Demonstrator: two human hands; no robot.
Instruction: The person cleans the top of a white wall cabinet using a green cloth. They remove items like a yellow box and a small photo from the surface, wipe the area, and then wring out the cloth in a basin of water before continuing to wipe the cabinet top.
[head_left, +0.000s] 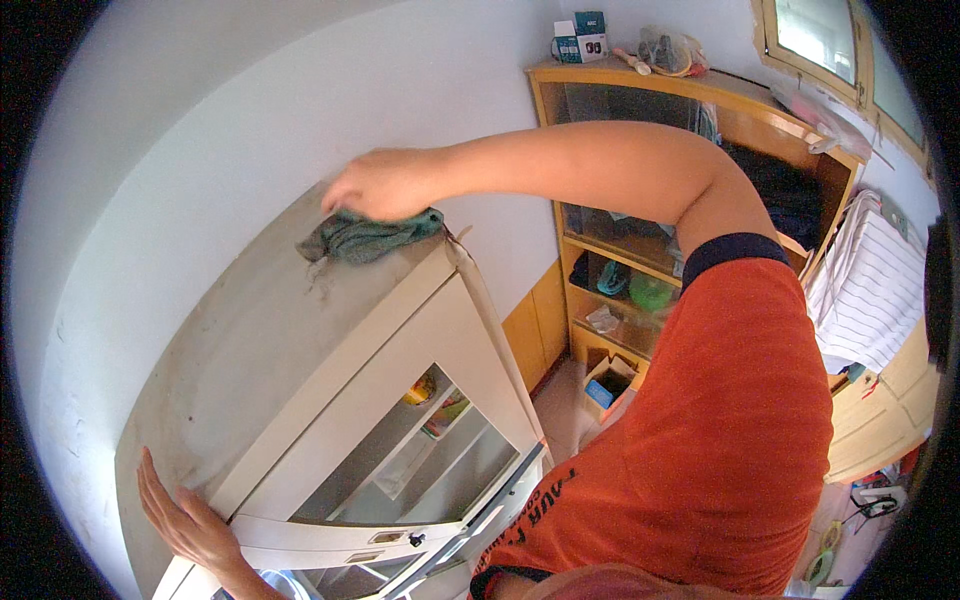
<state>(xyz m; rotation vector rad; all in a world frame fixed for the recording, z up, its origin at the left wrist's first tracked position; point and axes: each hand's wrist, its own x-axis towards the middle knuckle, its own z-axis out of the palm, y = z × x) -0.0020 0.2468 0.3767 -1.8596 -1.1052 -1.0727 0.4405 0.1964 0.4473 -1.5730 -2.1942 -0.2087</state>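
My right hand (386, 184) reaches across to the far end of a white cabinet's dusty top (225, 375). It grips a crumpled dark green cloth (367, 238), which lies against the cabinet top. Some loose dust or fluff hangs at the cloth's near edge. At the near end, my left hand (184, 521) rests on the cabinet's front edge with its fingers spread and holds nothing. Below the top, the cabinet door (337, 450) has a glass pane with shelves behind it. A small black lock or key (416, 539) sits by the door handle recess.
The wall (300, 112) runs along the cabinet's back. A wooden cupboard (566, 225) with glass panes stands beyond, carrying a box (581, 39) and a bagged item (671, 51). On the floor is an open carton (609, 386). Striped white fabric (870, 277) hangs at the right.
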